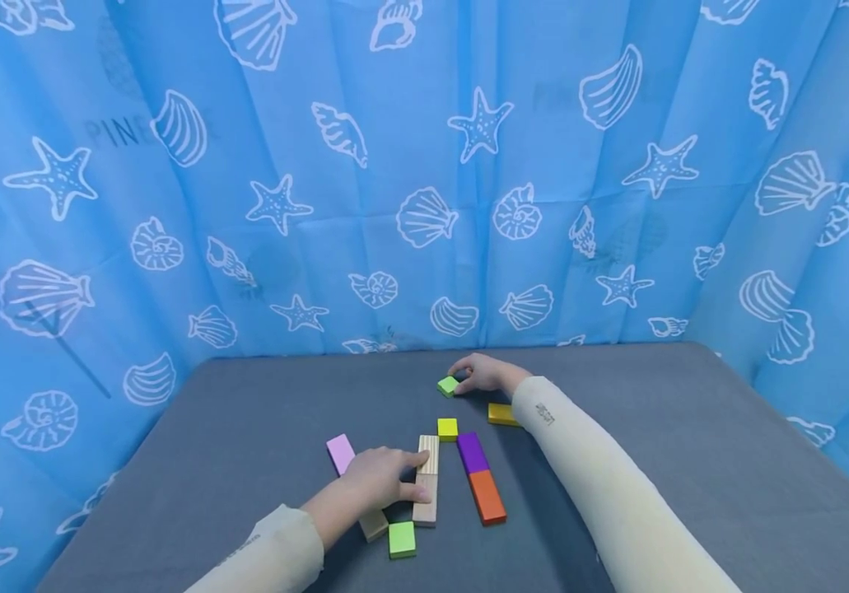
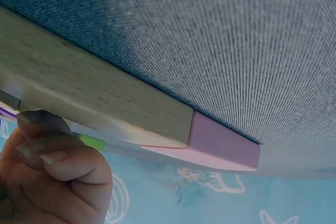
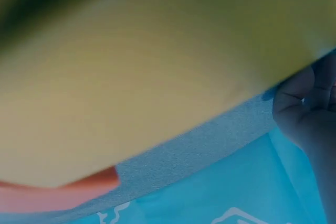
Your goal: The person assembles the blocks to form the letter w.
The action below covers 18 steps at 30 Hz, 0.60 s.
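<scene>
Toward the back of the table, my right hand [image 1: 485, 373] pinches a light green block [image 1: 448, 385] between thumb and fingers. My left hand [image 1: 378, 479] reaches over a row of blocks at the left, its index finger and thumb touching two plain wooden blocks [image 1: 426, 498] laid end to end. Under that hand, a pink block [image 2: 226, 142] abuts another wooden block [image 2: 105, 82]. A yellow block [image 1: 448, 428] sits just beyond the middle wooden pair. To the right of the pair, a purple block [image 1: 473, 452] and an orange block [image 1: 487, 497] form a slanted line.
Another green block [image 1: 402, 539] lies at the near end, between the left row and the middle pair. Partly hidden by my right sleeve is a darker yellow block [image 1: 501, 414]. A blue shell-print curtain [image 1: 365, 206] hangs behind the grey table [image 1: 268, 412].
</scene>
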### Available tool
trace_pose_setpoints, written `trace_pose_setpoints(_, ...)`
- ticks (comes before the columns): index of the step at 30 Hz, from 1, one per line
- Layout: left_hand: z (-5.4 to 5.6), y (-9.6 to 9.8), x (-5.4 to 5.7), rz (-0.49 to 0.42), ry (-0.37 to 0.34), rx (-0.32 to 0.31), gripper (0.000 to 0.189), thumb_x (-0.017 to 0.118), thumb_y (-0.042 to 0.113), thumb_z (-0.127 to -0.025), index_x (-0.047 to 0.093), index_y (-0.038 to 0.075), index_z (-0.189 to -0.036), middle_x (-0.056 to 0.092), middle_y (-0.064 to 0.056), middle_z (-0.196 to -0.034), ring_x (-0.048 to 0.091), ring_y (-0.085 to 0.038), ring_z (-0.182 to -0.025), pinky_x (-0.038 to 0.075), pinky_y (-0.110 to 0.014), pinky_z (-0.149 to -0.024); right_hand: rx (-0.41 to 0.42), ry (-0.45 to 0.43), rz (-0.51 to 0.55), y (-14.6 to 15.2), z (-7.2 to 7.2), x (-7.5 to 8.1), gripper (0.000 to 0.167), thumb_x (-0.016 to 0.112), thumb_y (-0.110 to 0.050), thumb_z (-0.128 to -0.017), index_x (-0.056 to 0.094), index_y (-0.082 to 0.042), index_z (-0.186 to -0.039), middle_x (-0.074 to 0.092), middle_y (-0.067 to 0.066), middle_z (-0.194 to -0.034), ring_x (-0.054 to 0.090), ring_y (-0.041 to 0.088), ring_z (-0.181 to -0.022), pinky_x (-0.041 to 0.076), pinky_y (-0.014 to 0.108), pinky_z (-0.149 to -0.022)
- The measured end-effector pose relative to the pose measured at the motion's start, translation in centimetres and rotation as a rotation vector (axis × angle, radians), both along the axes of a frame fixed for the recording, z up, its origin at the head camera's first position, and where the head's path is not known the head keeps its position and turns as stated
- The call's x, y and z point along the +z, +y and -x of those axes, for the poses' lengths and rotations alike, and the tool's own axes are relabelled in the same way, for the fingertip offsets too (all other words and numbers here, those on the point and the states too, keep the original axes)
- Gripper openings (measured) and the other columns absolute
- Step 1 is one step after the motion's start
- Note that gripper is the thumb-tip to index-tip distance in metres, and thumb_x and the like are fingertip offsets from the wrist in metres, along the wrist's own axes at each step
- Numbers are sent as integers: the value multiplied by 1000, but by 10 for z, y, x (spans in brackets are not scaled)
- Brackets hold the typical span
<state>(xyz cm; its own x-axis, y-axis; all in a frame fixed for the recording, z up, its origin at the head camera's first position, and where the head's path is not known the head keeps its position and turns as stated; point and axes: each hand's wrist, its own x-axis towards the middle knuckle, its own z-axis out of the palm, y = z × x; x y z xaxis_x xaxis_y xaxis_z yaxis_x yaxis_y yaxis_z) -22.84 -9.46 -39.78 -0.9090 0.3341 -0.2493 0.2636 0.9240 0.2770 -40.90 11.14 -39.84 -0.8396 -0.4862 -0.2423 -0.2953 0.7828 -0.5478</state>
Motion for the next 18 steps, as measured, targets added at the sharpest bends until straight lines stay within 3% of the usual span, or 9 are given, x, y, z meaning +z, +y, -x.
trace_pose_setpoints(6,0,2,0,5,0,-15,66,72,52,-81,56,26,-139,61,-7,-132,57,-28,-119,47,-48,-94,-17,66,85,10,-6,1,37,72,-16,-89,62,-2,-122,59,15,-111,55,26,-99,48,40,-84)
trace_pose_setpoints(13,1,4,4,16,27,-54,63,75,48,-80,61,19,-135,63,-6,-128,57,-27,-118,46,-47,-94,-36,125,185,29,-26,12,30,72,-16,-89,62,-1,-112,63,13,-107,59,28,-102,49,42,-86)
trace_pose_setpoints(18,4,10,9,22,38,-76,60,76,47,-81,63,16,-130,65,-6,-122,59,-25,-114,48,-46,-92,-18,169,265,45,-44,21,25,74,-16,-88,61,-2,-104,62,9,-99,57,23,-93,49,40,-81)
